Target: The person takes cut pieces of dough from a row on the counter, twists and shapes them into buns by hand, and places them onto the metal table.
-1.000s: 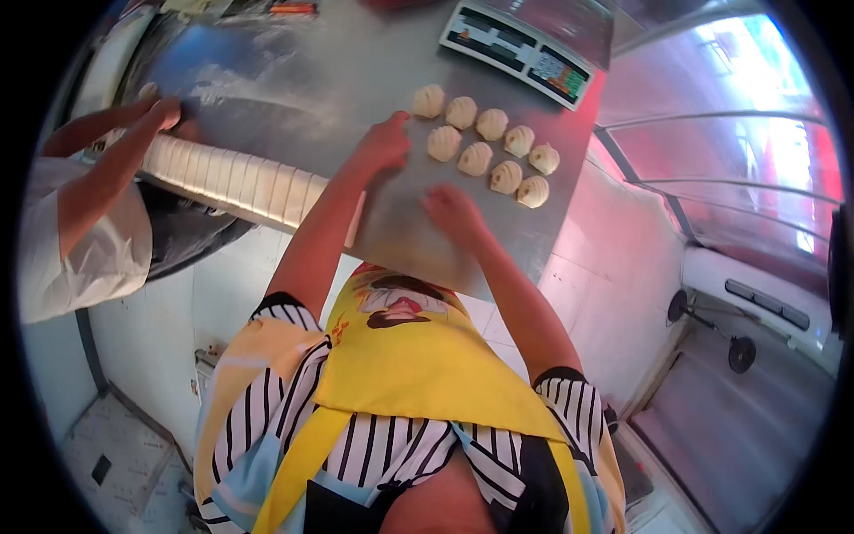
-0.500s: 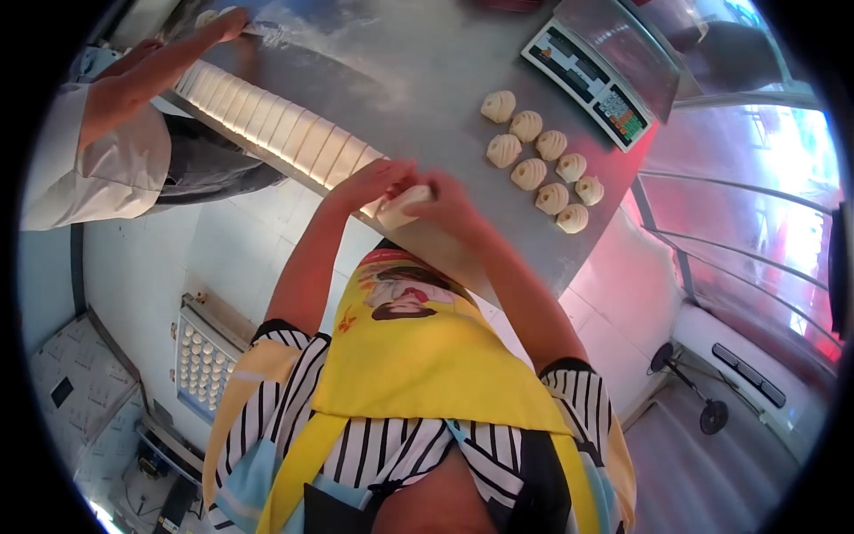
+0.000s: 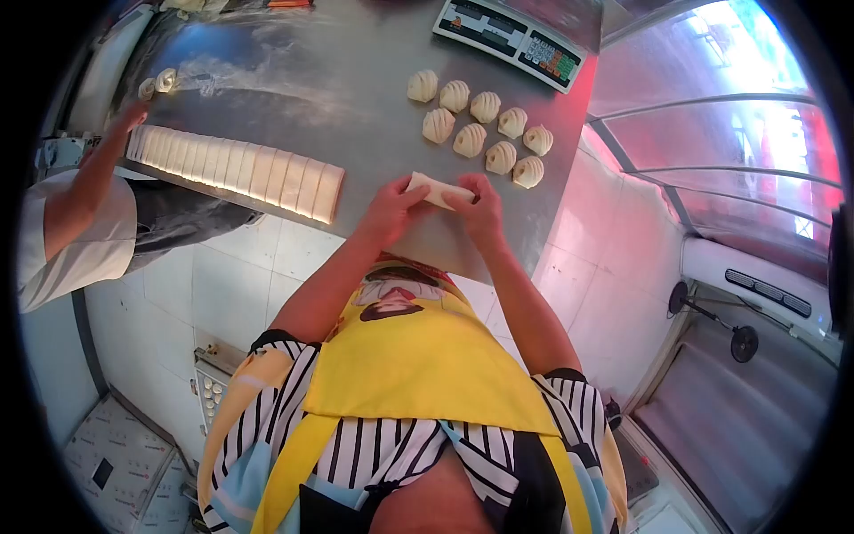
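Observation:
A short pale piece of dough (image 3: 439, 189) is stretched sideways between my two hands over the near edge of the metal table. My left hand (image 3: 392, 210) grips its left end, thumb on top. At its right end my right hand (image 3: 483, 211) pinches the dough with bent fingers. To the left lies a long row of cut dough slices (image 3: 236, 172), side by side along the table edge. Beyond my hands, several shaped dough rolls (image 3: 470, 140) with ridged tops stand in two slanting rows.
A digital scale (image 3: 511, 40) stands at the table's far right. On the left, a co-worker's hand (image 3: 133, 116) is near two small dough pieces (image 3: 158, 83). Flour is smeared across the metal tabletop (image 3: 294, 102). A tray of small dough pieces (image 3: 212, 392) is low at the left.
My hands have moved right from the end of the slice row, with the dough piece now held lengthwise between them. The view has shifted, and the co-worker's arm has drawn back.

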`<state>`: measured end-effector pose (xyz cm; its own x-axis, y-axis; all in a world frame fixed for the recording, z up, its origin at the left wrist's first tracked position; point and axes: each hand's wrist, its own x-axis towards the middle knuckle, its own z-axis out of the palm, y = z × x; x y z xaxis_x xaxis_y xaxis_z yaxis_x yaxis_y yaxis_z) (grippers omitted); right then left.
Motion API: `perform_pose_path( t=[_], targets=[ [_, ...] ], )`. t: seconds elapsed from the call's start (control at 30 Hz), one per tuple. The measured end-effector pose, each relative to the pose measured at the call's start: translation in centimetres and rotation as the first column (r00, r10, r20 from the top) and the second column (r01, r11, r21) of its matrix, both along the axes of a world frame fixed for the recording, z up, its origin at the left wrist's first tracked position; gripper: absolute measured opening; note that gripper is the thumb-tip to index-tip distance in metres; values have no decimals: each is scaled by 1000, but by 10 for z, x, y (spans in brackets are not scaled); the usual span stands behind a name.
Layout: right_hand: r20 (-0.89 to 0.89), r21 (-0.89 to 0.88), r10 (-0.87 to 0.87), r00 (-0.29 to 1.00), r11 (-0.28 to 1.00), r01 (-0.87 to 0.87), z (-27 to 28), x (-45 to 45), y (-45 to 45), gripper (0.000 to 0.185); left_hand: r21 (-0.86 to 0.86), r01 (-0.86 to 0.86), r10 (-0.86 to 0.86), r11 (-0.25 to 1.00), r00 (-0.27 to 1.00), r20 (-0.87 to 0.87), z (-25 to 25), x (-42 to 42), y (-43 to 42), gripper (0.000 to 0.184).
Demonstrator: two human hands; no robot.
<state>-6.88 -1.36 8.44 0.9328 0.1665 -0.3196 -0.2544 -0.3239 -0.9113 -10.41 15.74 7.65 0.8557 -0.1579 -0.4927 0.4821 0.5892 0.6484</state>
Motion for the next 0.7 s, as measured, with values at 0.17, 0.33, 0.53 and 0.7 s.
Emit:
perform_pose_path(
  t=[0.17,0.33,0.53,0.7],
  targets=[
    [505,-366,411,759,898,-243,18,-5,-6,44,85,53,-47,995,997,-67,-8,10,1,33],
    [616,-638,634,468,750,-177,37,4,-20,25,-333,85,-174,939,953,-247,-6,15,7,32],
    [-539,143,2,842,986,89,18,-6,-28,22,964,64,-626,258,771,117,-5,18,-15,22],
    [-248,384,282,927,907,-173,39,-24,-28,24,658,192,-390,728,906,167,-19,24,-6,21]
  ],
)
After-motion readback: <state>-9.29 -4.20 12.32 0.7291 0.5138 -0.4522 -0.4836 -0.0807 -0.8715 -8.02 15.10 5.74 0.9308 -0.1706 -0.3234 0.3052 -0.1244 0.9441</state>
